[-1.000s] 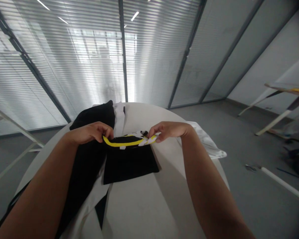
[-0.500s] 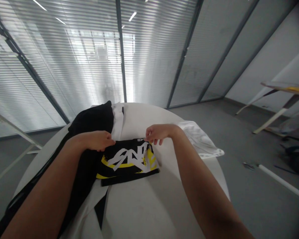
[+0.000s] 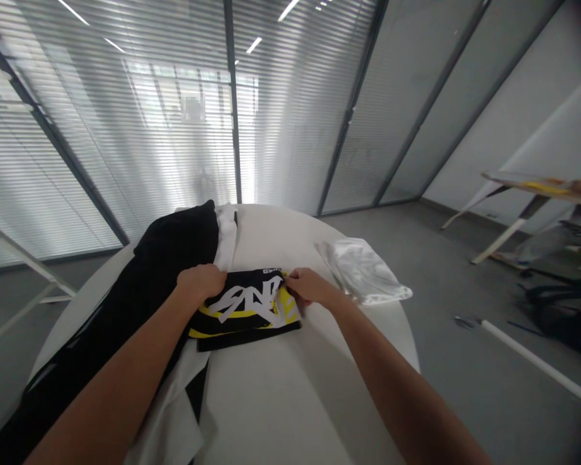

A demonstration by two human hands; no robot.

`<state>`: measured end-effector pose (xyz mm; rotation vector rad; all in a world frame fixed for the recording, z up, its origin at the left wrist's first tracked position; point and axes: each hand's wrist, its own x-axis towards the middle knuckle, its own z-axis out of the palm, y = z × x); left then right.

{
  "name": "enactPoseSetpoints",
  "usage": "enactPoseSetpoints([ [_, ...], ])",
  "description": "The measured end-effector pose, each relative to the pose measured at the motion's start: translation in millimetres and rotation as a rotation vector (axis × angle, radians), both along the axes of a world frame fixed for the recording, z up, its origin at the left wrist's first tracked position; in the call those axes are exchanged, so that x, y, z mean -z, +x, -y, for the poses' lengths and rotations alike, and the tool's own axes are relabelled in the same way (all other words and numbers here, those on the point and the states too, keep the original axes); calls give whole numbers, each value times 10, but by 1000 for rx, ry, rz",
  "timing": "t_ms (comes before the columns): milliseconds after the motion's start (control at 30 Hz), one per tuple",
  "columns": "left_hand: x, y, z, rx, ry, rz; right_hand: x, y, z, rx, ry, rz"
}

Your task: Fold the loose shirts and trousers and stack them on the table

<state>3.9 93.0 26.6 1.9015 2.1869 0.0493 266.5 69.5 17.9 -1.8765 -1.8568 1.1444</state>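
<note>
A folded black garment (image 3: 244, 319) with white lettering and yellow patches lies on a round white table (image 3: 266, 407). My left hand (image 3: 202, 281) is closed at its upper left corner, fingers curled over the edge. On the opposite side, my right hand (image 3: 308, 286) pinches the right edge near the top. Left of the folded piece, partly under my left forearm, spreads a long black garment (image 3: 174, 236). White cloth (image 3: 226, 239) shows along that garment's right side.
A crumpled, folded white garment (image 3: 368, 271) rests at the table's right edge. On the floor to the right lies a white pole (image 3: 537, 361). A wooden-topped table (image 3: 537, 187) stands beyond it. Glass partitions with blinds (image 3: 290, 116) rise behind the table.
My right hand has moved down from the garment's top edge to its right edge. My left hand stays at the upper left corner. The view has shifted slightly.
</note>
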Motion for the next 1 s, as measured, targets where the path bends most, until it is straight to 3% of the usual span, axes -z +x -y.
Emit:
enactPoseSetpoints([
  [133, 100, 71, 194, -61, 117, -69, 64, 12, 128, -51, 160, -92],
  [333, 115, 62, 370, -70, 112, -70, 90, 50, 153, -118, 8, -438],
  [467, 118, 27, 364, -76, 124, -66, 112, 145, 100, -107, 12, -380],
  [733, 101, -32, 330, -130, 115, -44, 80, 200, 120, -81, -138, -245],
  [800, 94, -34, 340, -131, 135, -51, 94, 182, 104, -55, -36, -161],
  [933, 92, -27, 353, -115, 151, -55, 146, 91, 43, 47, 322, 19],
  [1000, 94, -21, 354, -109, 154, -55, 175, 13, 30, 53, 361, 64],
])
